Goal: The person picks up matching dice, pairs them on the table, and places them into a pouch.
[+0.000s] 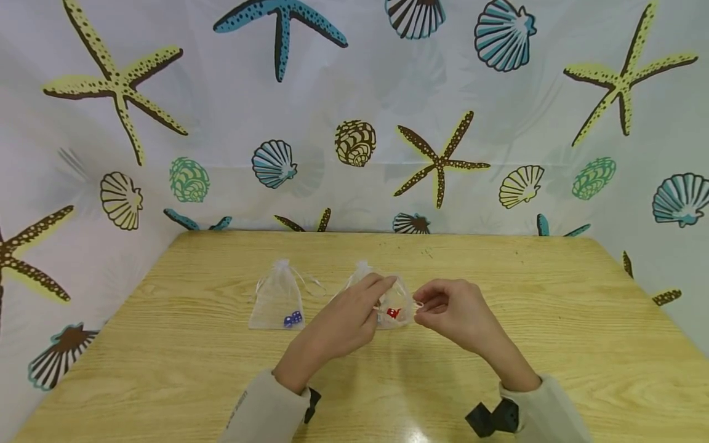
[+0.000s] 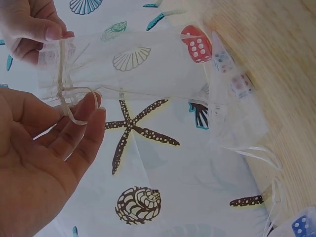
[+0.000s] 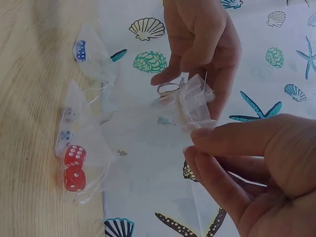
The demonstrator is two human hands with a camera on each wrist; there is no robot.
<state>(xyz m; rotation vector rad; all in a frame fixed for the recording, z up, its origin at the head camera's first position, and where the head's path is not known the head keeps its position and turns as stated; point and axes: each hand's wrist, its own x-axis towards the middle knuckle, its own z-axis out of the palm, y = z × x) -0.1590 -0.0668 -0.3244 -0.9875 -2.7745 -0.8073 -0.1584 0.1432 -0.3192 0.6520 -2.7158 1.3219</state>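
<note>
My left hand (image 1: 343, 323) and right hand (image 1: 462, 314) hold a sheer white drawstring bag (image 2: 158, 74) between them. Two red dice (image 3: 75, 168) lie at its bottom end, near the table. In the left wrist view, the left fingers pinch at the cord (image 2: 79, 121) by the gathered mouth, with a loop beside the fingertips. Opposite, the right thumb and index finger pinch the edge of the mouth. Partly behind the left hand lies a second sheer bag (image 1: 361, 271), holding pale dice with blue dots (image 3: 66, 126).
A third sheer bag (image 1: 275, 295) with two blue dice (image 1: 292, 319) lies on the wooden table (image 1: 166, 369) to the left, its cords trailing right. A white cloth (image 1: 232, 111) printed with shells and starfish hangs behind the table and along its sides.
</note>
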